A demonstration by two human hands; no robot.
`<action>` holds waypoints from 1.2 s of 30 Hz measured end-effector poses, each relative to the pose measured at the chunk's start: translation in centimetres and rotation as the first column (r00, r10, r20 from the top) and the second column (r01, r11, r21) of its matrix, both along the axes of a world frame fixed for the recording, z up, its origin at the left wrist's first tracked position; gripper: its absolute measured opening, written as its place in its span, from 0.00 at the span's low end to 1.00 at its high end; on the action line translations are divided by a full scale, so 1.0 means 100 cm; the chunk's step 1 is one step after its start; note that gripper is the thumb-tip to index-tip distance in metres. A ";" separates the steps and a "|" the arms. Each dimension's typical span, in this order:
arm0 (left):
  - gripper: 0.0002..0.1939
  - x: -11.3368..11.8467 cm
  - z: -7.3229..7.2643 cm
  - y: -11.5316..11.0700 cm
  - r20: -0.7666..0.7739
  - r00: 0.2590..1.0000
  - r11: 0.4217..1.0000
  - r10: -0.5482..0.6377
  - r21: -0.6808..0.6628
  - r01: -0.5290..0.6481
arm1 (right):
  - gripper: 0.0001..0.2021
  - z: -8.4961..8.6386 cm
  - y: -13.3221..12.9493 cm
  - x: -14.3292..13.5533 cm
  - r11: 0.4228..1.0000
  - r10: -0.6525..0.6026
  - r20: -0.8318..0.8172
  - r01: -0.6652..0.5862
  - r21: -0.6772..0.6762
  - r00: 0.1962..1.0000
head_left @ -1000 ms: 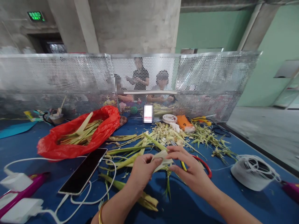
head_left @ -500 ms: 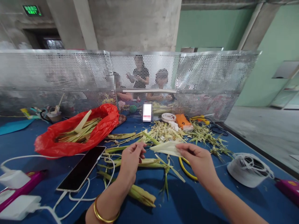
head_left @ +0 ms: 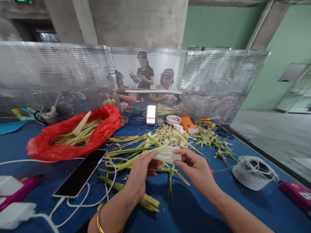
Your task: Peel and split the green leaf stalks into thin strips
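Note:
A pale corn husk piece [head_left: 166,154] is stretched between my hands above the blue table. Its left end is pinched by my left hand [head_left: 143,170], which has a gold bangle at the wrist. My right hand [head_left: 194,165] grips the right end between thumb and fingers. Below and behind lie green and yellowish husk strips [head_left: 131,150], a knotted green husk bundle [head_left: 170,174] and a thick folded husk [head_left: 149,202]. Farther back is a heap of husk scraps [head_left: 170,134].
On the left are a red plastic bag [head_left: 46,142] of husks, a phone [head_left: 80,174] and white cables. A white spool [head_left: 252,174] stands at right. Tape [head_left: 173,119] and an orange packet [head_left: 188,124] lie before a perforated metal screen [head_left: 209,77]; people sit and stand behind it.
My left hand has moved right and taken hold of the husk's left end. The husk now spans both hands. The view has shifted slightly.

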State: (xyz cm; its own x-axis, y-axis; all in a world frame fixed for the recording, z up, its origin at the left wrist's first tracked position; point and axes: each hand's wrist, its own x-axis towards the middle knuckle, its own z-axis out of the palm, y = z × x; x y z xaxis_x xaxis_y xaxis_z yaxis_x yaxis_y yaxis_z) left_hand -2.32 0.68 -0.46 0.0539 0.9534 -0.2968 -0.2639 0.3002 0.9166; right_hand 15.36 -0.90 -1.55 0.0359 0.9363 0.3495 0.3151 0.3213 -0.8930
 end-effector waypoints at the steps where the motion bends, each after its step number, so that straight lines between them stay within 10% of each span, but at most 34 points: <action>1: 0.18 0.001 0.001 -0.002 0.013 0.999 0.999 -0.044 -0.015 0.045 | 0.11 -0.001 0.000 0.000 1.000 0.013 0.007 -0.013 0.000 1.000; 36: 0.09 0.008 -0.011 -0.007 0.315 0.937 0.950 -0.153 -0.212 0.227 | 0.09 -0.004 -0.005 -0.005 0.933 0.114 0.267 -0.196 0.301 0.957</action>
State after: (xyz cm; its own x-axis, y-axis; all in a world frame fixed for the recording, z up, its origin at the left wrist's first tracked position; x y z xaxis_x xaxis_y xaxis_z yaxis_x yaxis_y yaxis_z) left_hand -1.50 -0.01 -1.59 0.3461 0.8177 -0.4599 -0.4234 0.5736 0.7012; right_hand 14.82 -1.45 -1.92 -0.2239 0.7591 0.6113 0.4305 0.6397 -0.6367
